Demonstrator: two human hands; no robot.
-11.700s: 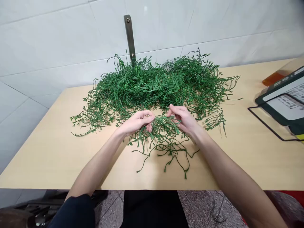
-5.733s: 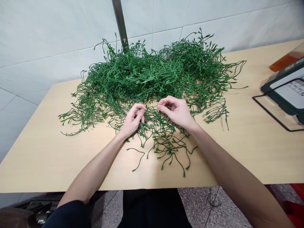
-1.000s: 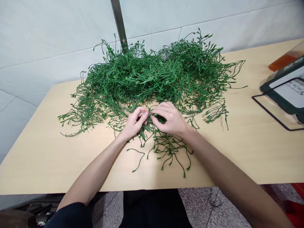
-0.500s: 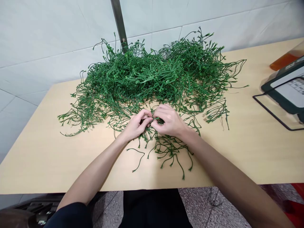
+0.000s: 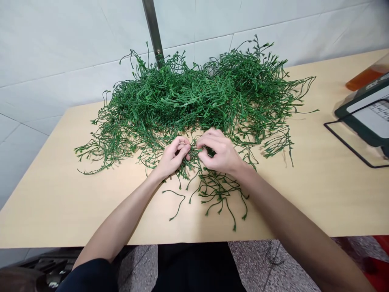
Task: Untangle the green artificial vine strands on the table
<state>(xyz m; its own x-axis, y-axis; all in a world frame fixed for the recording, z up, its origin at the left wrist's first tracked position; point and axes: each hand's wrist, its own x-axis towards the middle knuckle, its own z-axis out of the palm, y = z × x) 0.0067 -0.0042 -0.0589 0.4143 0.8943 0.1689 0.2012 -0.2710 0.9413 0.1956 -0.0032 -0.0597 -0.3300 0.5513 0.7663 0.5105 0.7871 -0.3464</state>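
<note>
A large tangled heap of green plastic stems [image 5: 188,95] with small forked tips lies across the back of the table. At its front edge, my left hand [image 5: 175,157] pinches some green stems between thumb and fingers. Just to the right, my right hand [image 5: 217,151] has its fingers curled, with thumb and index finger near the stems; whether it grips one is hidden. A smaller loose cluster of stems [image 5: 217,187] lies below my right hand. One separate stem [image 5: 184,197] rests on the table nearer to me.
The wooden table [image 5: 75,207] stands against a tiled wall [image 5: 60,36]. A metal post [image 5: 152,30] rises behind the heap. On the right are a dark green and white object [image 5: 369,115] with a black wire frame [image 5: 346,142] and a container of orange-brown content [image 5: 364,78].
My hands have moved slightly apart, opening a small gap between their fingertips. The left shifted a little left and the right a little right. The heap looks the same.
</note>
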